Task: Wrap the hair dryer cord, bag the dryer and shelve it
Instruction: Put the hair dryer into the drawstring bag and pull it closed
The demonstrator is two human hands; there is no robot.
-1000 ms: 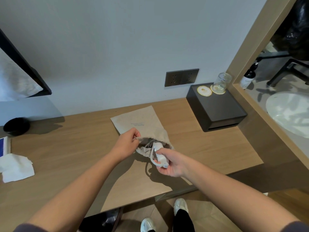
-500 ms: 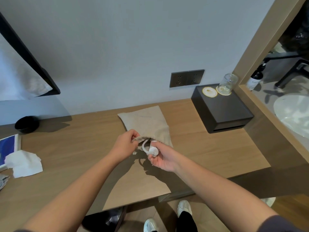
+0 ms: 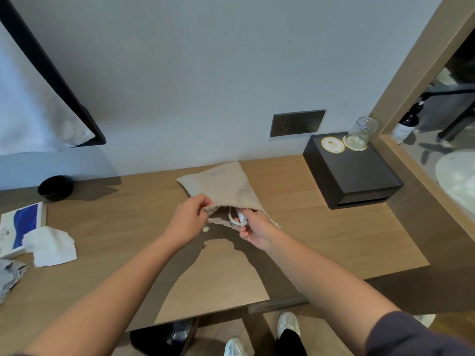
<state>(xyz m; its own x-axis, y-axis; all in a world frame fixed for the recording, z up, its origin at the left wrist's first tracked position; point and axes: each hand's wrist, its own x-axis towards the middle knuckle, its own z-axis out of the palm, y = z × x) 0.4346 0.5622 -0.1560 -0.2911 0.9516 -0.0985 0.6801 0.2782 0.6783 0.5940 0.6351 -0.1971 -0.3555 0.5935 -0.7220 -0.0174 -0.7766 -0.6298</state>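
Note:
A beige drawstring bag [image 3: 221, 183] lies flat on the wooden desk [image 3: 321, 232], its mouth facing me. My left hand [image 3: 189, 220] pinches the upper rim of the bag's mouth and holds it open. My right hand [image 3: 254, 228] grips the white hair dryer [image 3: 241, 218] at the mouth of the bag. Only the dryer's white end and a loop of its white cord show; the remainder is inside the bag or behind my fingers.
A black box [image 3: 352, 170] with two round coasters and an upturned glass [image 3: 361, 133] stands at the back right, under a wall socket plate [image 3: 297, 122]. At the left lie crumpled tissues [image 3: 50, 245], a blue-and-white packet [image 3: 21, 226] and a black bowl [image 3: 55, 187]. A washbasin [image 3: 458, 178] is far right.
My right hand has pushed the dryer forward into the bag's mouth, so much less of it shows. The left hand kept its pinch on the rim.

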